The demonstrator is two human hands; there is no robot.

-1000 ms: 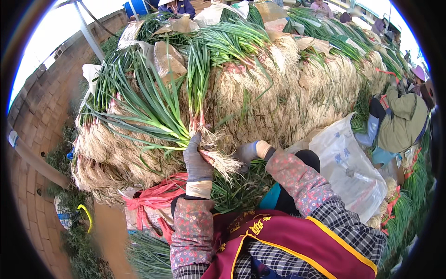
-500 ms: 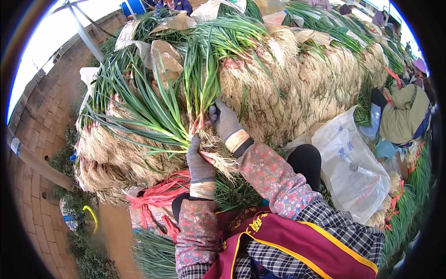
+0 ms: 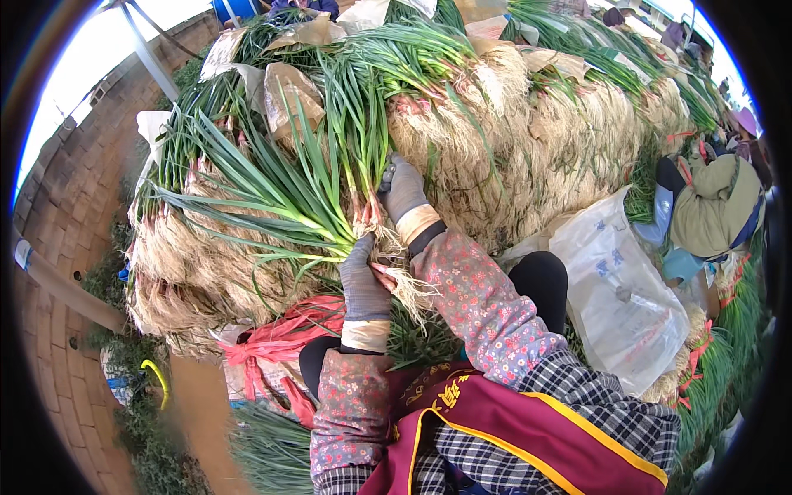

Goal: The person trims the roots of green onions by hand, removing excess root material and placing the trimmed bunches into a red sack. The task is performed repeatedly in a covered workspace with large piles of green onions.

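My left hand (image 3: pixel 365 285), in a grey glove, is closed round the base of a small bunch of spring onions (image 3: pixel 301 210). Their long leaves fan out to the upper left, while pinkish stems and pale roots (image 3: pixel 408 289) stick out on its right side. Just above, my gloved right hand (image 3: pixel 404 191) grips a second, more upright bunch of spring onions (image 3: pixel 356 148) near its stems; its fingertips are partly hidden behind the stalks. The two bunches meet at the root ends, between my hands. Behind them rises a big heap of spring onions (image 3: pixel 569 157), roots facing me.
Red plastic ties (image 3: pixel 285 338) lie over a sack at lower left. A white plastic sack (image 3: pixel 623 297) is spread to my right, near tied bundles of spring onions (image 3: pixel 714 396). Another person (image 3: pixel 714 202) crouches at the far right. A slanting pole (image 3: pixel 70 289) stands at left.
Both hands have shifted slightly, the right one upward along its bunch and the left a little to the right. Both still hold their spring onions.
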